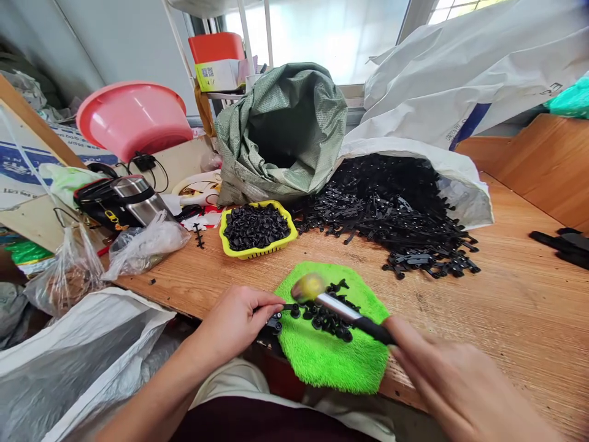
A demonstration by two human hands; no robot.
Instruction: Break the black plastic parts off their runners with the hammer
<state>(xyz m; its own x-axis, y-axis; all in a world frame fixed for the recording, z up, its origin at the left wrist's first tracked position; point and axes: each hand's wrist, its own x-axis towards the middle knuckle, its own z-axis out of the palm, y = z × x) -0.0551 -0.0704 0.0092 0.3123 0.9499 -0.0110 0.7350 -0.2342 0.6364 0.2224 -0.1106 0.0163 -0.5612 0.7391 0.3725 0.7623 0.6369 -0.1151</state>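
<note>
My right hand grips the black handle of a mallet, whose yellowish head is blurred by motion above a bright green cloth. Between the thumb and fingers of my left hand is a small black plastic part, its round end over the cloth's left side. Just under the mallet lies a cluster of loose black round pieces on the cloth. More black parts show beneath my left fingertips, partly hidden.
Behind the cloth stands a yellow basket of small black pieces. A heap of long black parts spills from a white sack. An open green woven bag stands at the back. Plastic bags and a steel flask are at left.
</note>
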